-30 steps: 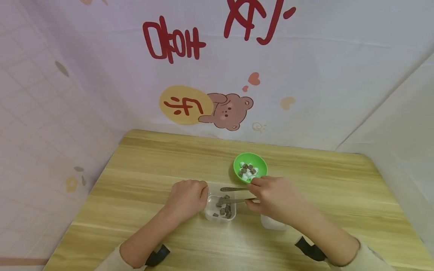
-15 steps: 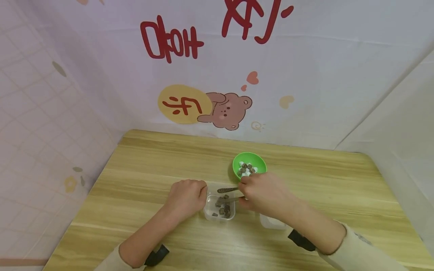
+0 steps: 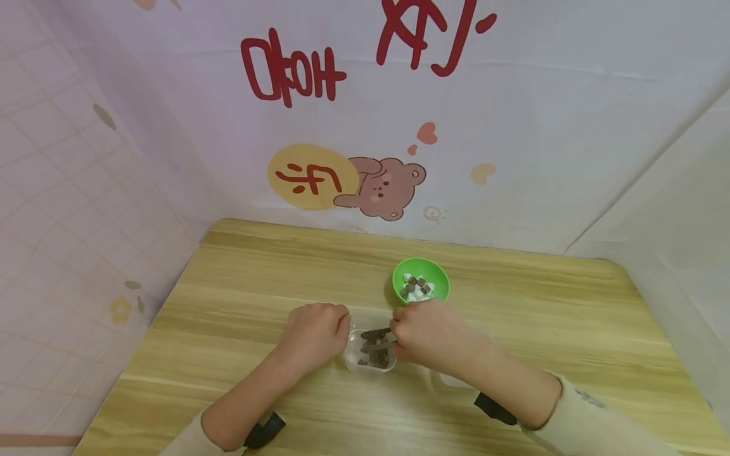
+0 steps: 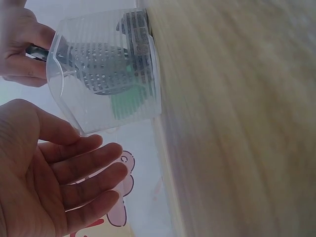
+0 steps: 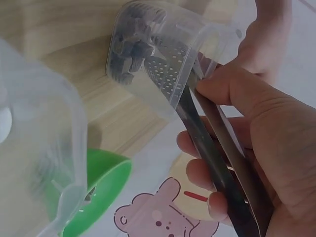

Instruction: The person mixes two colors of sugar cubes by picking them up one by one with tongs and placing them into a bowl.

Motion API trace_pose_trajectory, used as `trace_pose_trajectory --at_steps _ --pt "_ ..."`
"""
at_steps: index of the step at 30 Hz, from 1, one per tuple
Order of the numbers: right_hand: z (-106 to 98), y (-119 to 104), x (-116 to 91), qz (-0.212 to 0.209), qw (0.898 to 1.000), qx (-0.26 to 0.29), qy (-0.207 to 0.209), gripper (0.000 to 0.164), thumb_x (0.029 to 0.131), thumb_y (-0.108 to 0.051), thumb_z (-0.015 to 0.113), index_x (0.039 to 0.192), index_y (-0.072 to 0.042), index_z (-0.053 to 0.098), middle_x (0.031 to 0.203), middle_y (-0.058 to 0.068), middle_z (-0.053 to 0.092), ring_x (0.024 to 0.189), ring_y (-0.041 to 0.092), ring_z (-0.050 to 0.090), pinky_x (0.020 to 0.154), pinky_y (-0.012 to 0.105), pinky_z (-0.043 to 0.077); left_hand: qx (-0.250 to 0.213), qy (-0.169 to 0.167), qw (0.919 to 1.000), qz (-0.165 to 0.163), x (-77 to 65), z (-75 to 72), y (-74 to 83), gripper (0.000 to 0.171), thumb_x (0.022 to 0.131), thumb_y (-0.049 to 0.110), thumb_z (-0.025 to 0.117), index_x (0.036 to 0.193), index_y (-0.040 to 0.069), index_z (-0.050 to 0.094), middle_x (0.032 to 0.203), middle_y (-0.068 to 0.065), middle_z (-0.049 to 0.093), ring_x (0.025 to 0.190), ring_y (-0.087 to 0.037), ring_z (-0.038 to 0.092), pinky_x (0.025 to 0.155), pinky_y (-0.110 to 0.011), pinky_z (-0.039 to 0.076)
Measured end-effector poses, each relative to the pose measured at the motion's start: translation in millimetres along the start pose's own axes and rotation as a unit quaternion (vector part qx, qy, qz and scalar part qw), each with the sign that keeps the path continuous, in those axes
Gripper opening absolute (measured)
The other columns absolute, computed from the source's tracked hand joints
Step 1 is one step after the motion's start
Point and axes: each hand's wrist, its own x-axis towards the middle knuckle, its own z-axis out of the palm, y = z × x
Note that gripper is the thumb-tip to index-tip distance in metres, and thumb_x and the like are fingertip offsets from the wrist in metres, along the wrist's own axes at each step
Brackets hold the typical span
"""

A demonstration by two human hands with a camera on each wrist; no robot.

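Note:
My right hand [image 3: 430,332] grips metal tongs [image 5: 207,133] with perforated ends. Those ends reach inside a clear plastic box [image 3: 359,366], among several small dark brown chunks [image 3: 376,360]. In the right wrist view, the thumb lies on one arm of the tongs and the fingers curl along the other. At the box's left side, my left hand [image 3: 313,329] pinches the rim corner between thumb and index finger; its other fingers [image 4: 91,177] are loosely bent in the left wrist view. Whether the tongs hold a chunk is hard to tell.
Behind the right hand sits a green bowl [image 3: 439,273] with white pieces and several brown chunks. A second clear container [image 3: 453,381] stands partly hidden under the right forearm. The wood-grain table [image 3: 256,266] meets a printed white backdrop [image 3: 513,126].
My right hand has moved left and slightly down with the tongs, whose ends are now both inside the box and closer together. The left hand has stayed at the box.

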Motion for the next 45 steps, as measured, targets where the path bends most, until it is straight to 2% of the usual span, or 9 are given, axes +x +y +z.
trace_pose_trajectory --at_steps 6,12,17,22,27,34,40,45 --pt "3 -4 5 -0.009 1.0 -0.009 0.008 0.024 0.068 -0.02 0.08 0.06 -0.019 0.057 0.06 -0.008 0.049 0.05 0.007 0.034 0.043 0.026 0.036 0.003 0.007 1.0 0.004 0.1 1.5 -0.4 0.047 0.094 0.008 0.059 0.057 0.024 0.034 0.055 0.015 0.02 0.053 -0.003 0.018 0.045 -0.024 0.02" --pt "4 -2 6 -0.016 1.0 -0.021 0.006 0.023 0.068 -0.014 0.078 0.059 -0.018 0.057 0.059 -0.008 0.048 0.05 0.007 0.034 0.043 0.025 0.034 -0.004 0.01 0.9999 0.007 0.0 0.5 0.6 0.047 0.094 0.008 0.06 0.057 0.023 0.034 0.055 0.015 0.021 0.053 -0.003 0.019 0.045 -0.024 0.021" --pt "4 0 4 -0.011 1.0 -0.008 0.006 0.022 0.071 -0.015 0.079 0.062 -0.017 0.059 0.061 -0.008 0.049 0.051 0.007 0.038 0.044 0.025 0.038 -0.005 0.011 0.9999 0.006 -0.2 -0.2 1.6 0.048 0.095 0.008 0.059 0.057 0.024 0.034 0.056 0.015 0.02 0.053 -0.003 0.019 0.045 -0.024 0.022" --pt "0 6 0 0.007 1.0 0.014 0.014 0.028 0.077 -0.02 0.082 0.064 -0.016 0.058 0.064 -0.008 0.05 0.052 0.009 0.044 0.048 0.025 0.042 -0.009 0.0 1.0 -0.002 -1.2 -1.1 1.5 0.048 0.096 0.007 0.058 0.058 0.024 0.031 0.056 0.014 0.018 0.055 -0.004 0.016 0.047 -0.024 0.019" --pt "-3 15 -10 0.031 0.996 0.062 0.053 0.027 0.075 -0.017 0.083 0.067 -0.017 0.057 0.065 -0.01 0.051 0.053 0.006 0.04 0.047 0.022 0.038 -0.007 -0.005 0.9999 -0.005 -1.8 -1.1 0.9 0.048 0.095 0.008 0.058 0.058 0.024 0.032 0.056 0.014 0.019 0.054 -0.004 0.017 0.046 -0.024 0.02" --pt "-12 38 -28 0.059 0.98 0.121 0.145 0.018 0.074 -0.01 0.083 0.076 -0.016 0.066 0.069 -0.011 0.054 0.055 -0.001 0.039 0.047 0.017 0.035 -0.008 -0.002 1.0 -0.004 -2.1 -1.3 0.7 0.048 0.096 0.008 0.058 0.058 0.024 0.034 0.055 0.014 0.02 0.054 -0.004 0.018 0.046 -0.024 0.021" --pt "-15 68 -48 0.111 0.967 0.132 0.19 0.013 0.074 -0.008 0.083 0.086 -0.013 0.078 0.078 -0.01 0.068 0.056 -0.001 0.052 0.046 0.02 0.041 -0.005 0.002 1.0 -0.001 -2.0 -0.7 0.0 0.046 0.096 0.009 0.059 0.057 0.023 0.037 0.055 0.014 0.022 0.053 -0.004 0.019 0.044 -0.025 0.022" --pt "-10 87 -66 0.148 0.962 0.106 0.204 0.014 0.074 -0.007 0.081 0.086 -0.013 0.079 0.08 -0.006 0.073 0.055 0.005 0.059 0.045 0.025 0.043 -0.01 0.002 1.0 0.0 -2.1 -0.4 -0.5 0.046 0.096 0.009 0.06 0.057 0.023 0.038 0.055 0.014 0.022 0.053 -0.003 0.02 0.044 -0.024 0.023"
